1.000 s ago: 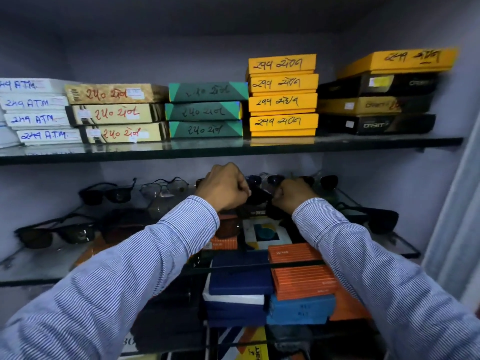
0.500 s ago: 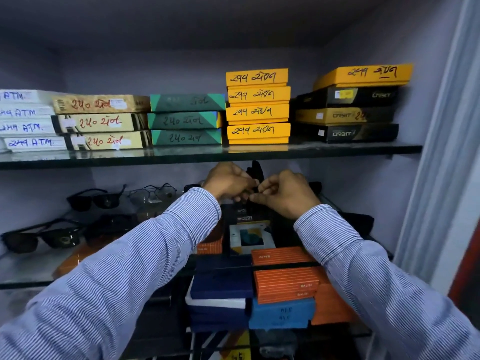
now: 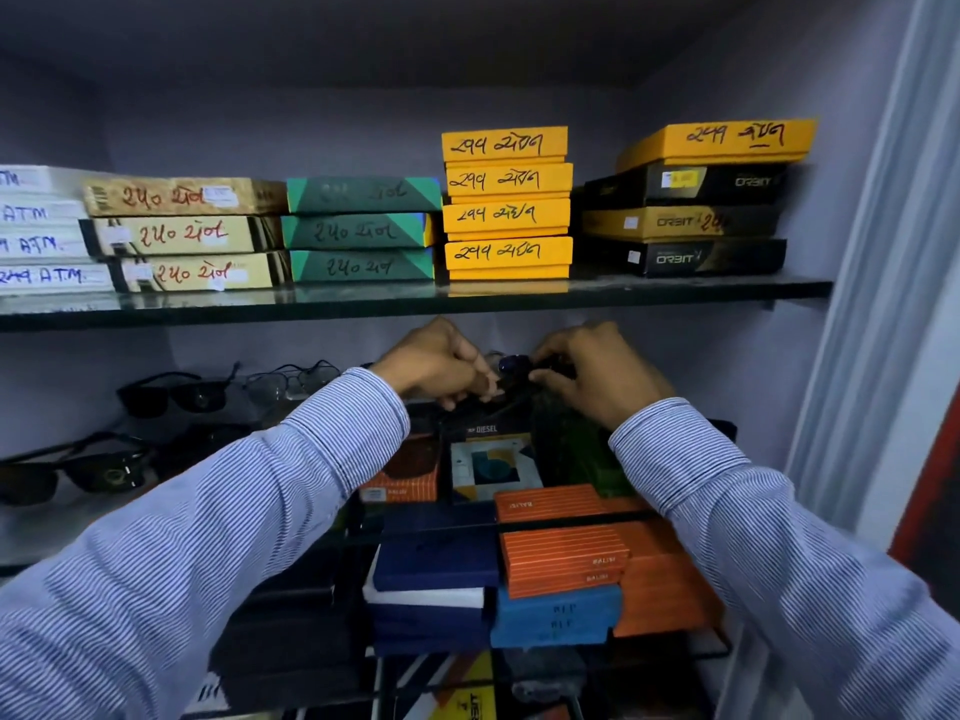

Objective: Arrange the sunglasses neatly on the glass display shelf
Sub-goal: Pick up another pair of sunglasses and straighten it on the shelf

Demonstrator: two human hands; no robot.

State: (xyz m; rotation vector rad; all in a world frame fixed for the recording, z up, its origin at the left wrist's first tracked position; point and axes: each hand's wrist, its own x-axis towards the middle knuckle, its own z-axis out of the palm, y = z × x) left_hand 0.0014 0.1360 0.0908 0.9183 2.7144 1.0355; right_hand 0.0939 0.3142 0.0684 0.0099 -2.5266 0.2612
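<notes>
A dark pair of sunglasses (image 3: pixel 514 367) is held between my two hands at the back middle of the glass display shelf (image 3: pixel 47 532). My left hand (image 3: pixel 436 363) grips its left side and my right hand (image 3: pixel 592 374) grips its right side; most of the frame is hidden by my fingers. On the shelf to the left lie a black pair of sunglasses (image 3: pixel 171 394), a clear-lens pair (image 3: pixel 291 379) behind it, and a dark pair (image 3: pixel 67 472) near the front edge.
Stacked labelled boxes fill the upper glass shelf (image 3: pixel 415 304): white, beige, green, yellow (image 3: pixel 506 200) and black ones. Under the display shelf sit orange boxes (image 3: pixel 561 558), navy and blue boxes (image 3: pixel 556 615). A wall and door frame (image 3: pixel 852 356) close the right side.
The view has shifted right and down a little. Both hands stay together on the same pair of sunglasses, which has turned from upright to lying level between them.
</notes>
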